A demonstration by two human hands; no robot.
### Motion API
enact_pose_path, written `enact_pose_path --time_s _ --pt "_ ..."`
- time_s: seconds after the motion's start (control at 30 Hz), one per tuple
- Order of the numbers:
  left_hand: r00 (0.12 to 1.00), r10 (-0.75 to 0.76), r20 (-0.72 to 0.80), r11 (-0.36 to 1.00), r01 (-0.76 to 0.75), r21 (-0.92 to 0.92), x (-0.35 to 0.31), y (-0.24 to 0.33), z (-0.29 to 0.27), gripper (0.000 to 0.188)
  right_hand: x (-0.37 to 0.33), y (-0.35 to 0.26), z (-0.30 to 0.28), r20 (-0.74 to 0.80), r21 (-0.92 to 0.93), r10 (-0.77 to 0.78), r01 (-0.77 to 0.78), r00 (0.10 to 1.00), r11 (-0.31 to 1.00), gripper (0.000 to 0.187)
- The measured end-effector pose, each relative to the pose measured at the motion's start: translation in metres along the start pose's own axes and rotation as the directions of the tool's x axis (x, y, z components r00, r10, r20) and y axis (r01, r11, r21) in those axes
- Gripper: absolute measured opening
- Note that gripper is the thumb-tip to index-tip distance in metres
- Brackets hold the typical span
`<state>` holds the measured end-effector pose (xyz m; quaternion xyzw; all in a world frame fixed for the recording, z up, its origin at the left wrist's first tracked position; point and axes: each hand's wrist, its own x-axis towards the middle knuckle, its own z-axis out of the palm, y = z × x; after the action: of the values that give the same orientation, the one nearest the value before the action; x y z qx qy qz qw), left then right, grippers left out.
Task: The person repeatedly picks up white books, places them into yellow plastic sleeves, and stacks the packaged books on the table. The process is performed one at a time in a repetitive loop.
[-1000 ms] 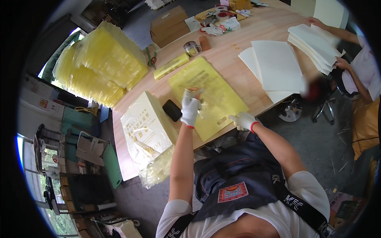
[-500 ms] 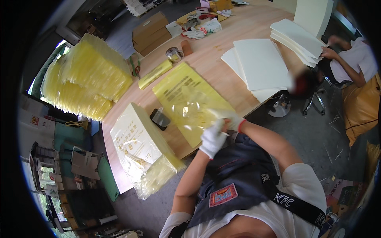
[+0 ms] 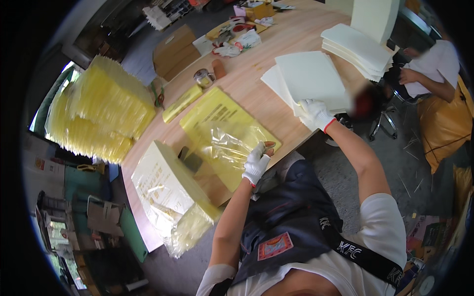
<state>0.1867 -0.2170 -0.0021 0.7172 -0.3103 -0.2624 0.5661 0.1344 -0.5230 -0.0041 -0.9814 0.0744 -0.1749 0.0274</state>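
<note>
My left hand [image 3: 256,164], in a white work glove, is closed on the open end of a see-through plastic bag [image 3: 224,140]. That bag lies over a yellow printed sheet [image 3: 210,109] on the table. Over to the right, my gloved right hand [image 3: 315,114] is at the near corner of a stack of white sheets [image 3: 311,74], its fingers curled at the edge. How many sheets it grips is hidden. A dark phone [image 3: 191,161] lies beside a plastic-wrapped stack of white printed covers [image 3: 163,180] on the left.
A tall pile of yellow plastic sleeves [image 3: 101,108] stands at the table's left. Farther back are a rolled yellow pack [image 3: 182,103], a metal mug [image 3: 203,78], a cardboard box [image 3: 175,52] and gloves [image 3: 227,49]. A co-worker [image 3: 434,69] sits at right by more white sheets [image 3: 358,49].
My hands were together over the bag's near end. My right hand has moved right and away to the white sheets. My left hand stays with the bag, which lies flatter.
</note>
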Motion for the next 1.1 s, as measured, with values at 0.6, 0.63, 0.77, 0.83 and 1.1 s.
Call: enact_pose_path --time_s 0.6,0.63,0.77,0.83,1.1 --pt "0.958 -0.274 0.081 0.843 0.199 0.5 -0.008 0.071 0.023 0.075 -0.094 -0.1 -0.008 0.387 0.907 0.278 -0.308 0.879 -0.287 0.052" --pt "0.954 -0.279 0.111 0.767 0.152 0.623 -0.017 0.085 0.042 0.082 -0.09 -0.114 -0.003 0.278 0.958 0.361 -0.284 0.89 -0.039 0.049" --pt "0.926 -0.31 0.214 0.654 0.044 0.755 -0.029 0.085 0.056 0.085 -0.094 -0.129 0.006 0.374 0.801 0.554 -0.56 0.744 0.212 0.04" --pt "0.985 -0.063 0.162 0.92 -0.005 0.392 -0.033 0.039 0.021 0.075 -0.1 -0.129 -0.013 0.105 0.841 0.495 -0.343 0.862 0.418 0.034" --pt "0.987 0.11 -0.121 0.613 -0.163 -0.773 -0.065 0.142 -0.147 0.056 -0.083 -0.116 -0.153 -0.053 0.227 -0.339 0.342 0.939 0.912 0.022"
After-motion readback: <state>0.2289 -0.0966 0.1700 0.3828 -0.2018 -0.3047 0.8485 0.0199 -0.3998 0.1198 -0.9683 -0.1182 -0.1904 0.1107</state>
